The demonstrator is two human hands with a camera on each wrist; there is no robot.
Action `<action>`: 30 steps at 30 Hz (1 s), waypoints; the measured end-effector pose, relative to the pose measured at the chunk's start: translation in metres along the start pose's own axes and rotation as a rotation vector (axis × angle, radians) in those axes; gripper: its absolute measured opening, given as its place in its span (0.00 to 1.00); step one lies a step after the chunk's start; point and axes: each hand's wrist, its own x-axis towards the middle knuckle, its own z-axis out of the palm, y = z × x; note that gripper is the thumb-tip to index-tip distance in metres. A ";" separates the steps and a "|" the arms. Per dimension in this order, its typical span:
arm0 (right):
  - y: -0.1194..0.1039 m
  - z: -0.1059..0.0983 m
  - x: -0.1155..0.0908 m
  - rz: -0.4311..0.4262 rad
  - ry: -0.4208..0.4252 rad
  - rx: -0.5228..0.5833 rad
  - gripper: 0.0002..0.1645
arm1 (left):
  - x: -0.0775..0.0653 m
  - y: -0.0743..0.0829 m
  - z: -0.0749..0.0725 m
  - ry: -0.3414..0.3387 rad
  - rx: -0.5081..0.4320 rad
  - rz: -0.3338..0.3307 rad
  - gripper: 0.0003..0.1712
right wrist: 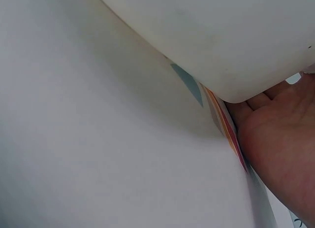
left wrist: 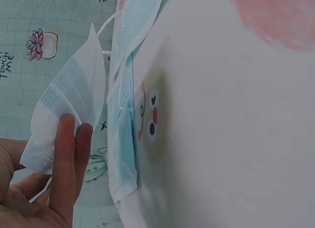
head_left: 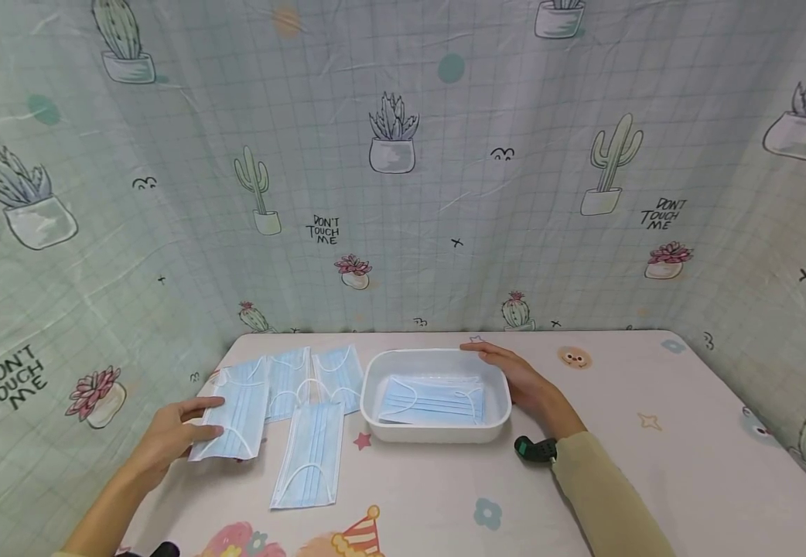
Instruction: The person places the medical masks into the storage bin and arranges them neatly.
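My left hand (head_left: 169,435) pinches a light blue face mask (head_left: 239,406) by its left edge, between thumb and fingers. In the left wrist view that mask (left wrist: 69,97) is bent and raised off the table. Just right of it lie more masks: two at the back, one of them a mask (head_left: 339,375) beside the tub, and a mask (head_left: 309,456) nearer the front. A white plastic tub (head_left: 438,435) stands mid-table with blue masks (head_left: 432,401) inside. Against the tub's right back corner rests my right hand (head_left: 514,375), fingers extended along the rim.
The table (head_left: 584,487) wears a pale printed cover with cartoon figures. A curtain (head_left: 445,201) with cactus prints hangs behind and at both sides. A dark strapped device (head_left: 535,449) sits at the right wrist.
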 end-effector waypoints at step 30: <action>-0.002 0.000 0.000 0.007 0.008 -0.001 0.26 | 0.014 0.067 0.050 0.108 -0.103 0.176 0.35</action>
